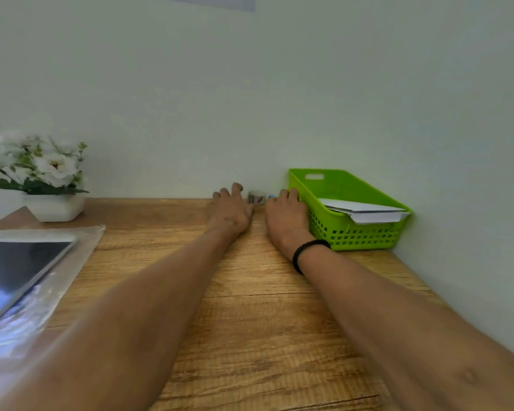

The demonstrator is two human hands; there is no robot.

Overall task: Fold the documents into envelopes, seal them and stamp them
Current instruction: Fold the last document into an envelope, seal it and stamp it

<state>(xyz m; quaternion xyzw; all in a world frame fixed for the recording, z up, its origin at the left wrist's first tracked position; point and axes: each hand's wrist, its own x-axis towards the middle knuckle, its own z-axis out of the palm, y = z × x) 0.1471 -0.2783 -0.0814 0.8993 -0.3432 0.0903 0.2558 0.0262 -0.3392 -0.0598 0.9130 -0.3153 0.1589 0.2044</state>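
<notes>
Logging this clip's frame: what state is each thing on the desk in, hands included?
left hand: flat on the desk, holding nothing
right hand: flat beside the basket, holding nothing
green basket: upright, white papers inside
white papers: lying inside, overhanging the rim
tape roll: by the wall, untouched
tablet: screen dark

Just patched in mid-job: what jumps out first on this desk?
The bright green basket in the far right corner, white envelopes inside. Both hands reach to the back wall, left hand and right hand flanking a small roll. White flowers stand far left.
</notes>
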